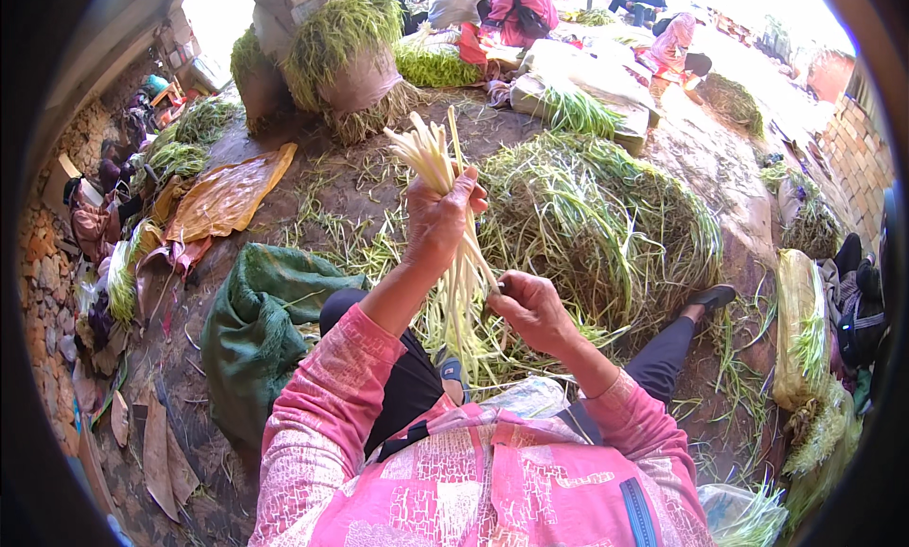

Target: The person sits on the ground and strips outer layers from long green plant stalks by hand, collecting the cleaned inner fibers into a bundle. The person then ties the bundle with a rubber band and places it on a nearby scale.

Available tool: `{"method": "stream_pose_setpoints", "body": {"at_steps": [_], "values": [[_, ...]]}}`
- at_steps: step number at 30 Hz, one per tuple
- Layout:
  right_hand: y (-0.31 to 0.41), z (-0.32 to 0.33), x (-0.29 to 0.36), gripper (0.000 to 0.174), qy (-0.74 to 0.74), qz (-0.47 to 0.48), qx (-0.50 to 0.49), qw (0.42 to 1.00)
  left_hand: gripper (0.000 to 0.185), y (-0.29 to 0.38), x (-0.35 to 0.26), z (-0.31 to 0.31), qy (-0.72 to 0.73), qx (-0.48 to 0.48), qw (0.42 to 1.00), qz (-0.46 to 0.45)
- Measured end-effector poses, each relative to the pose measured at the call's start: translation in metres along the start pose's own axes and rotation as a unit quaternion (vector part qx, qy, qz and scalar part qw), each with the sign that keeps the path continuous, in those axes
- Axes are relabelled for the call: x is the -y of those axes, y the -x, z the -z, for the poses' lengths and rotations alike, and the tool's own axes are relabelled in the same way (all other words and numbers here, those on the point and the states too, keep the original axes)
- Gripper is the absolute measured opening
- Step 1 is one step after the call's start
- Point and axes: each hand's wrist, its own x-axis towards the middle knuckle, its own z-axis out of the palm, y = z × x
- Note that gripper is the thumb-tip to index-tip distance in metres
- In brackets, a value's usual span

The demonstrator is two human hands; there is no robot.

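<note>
My left hand (442,217) is closed around a bunch of pale, long-stemmed plants (424,149), their thick whitish ends pointing up and away from me and the thinner ends hanging below the fist. Lower and to the right, my right hand (529,307) pinches a pale stem of the bunch between thumb and fingers; its other fingers are curled. Beyond the hands lies a large heap of green and yellowish stalks (589,220). Loose stalks are scattered on the ground between my legs.
A green woven sack (263,334) lies at my left, with an orange sheet (231,192) beyond it. Wrapped bundles (355,71) stand farther ahead. Several people sit around, one in pink (522,11). A yellowish bag (799,327) of stalks is at the right.
</note>
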Motion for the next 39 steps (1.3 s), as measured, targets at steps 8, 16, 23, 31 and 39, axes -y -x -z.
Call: {"method": "stream_pose_setpoints", "body": {"at_steps": [8, 16, 23, 31, 39], "values": [[0.038, 0.023, -0.063, 0.025, 0.267, 0.024, 0.071, 0.961, 0.010, -0.037, -0.038, 0.014, -0.043, -0.046, 0.992, -0.111], [0.092, 0.084, -0.154, 0.033, 0.538, -0.204, 0.126, 0.808, 0.011, -0.053, -0.059, 0.032, 0.009, -0.050, 0.994, -0.101], [-0.004, 0.055, -0.020, 0.027, 0.350, 0.130, -0.110, 0.921, 0.012, -0.041, -0.045, 0.011, 0.048, -0.017, 0.998, -0.046], [-0.041, -0.016, 0.049, 0.017, 0.300, 0.347, -0.118, 0.880, 0.011, -0.022, -0.046, -0.002, 0.118, 0.050, 0.991, 0.028], [0.025, 0.004, -0.049, 0.018, 0.395, 0.238, 0.020, 0.887, 0.011, -0.028, -0.047, 0.006, 0.117, 0.049, 0.992, 0.018]]}}
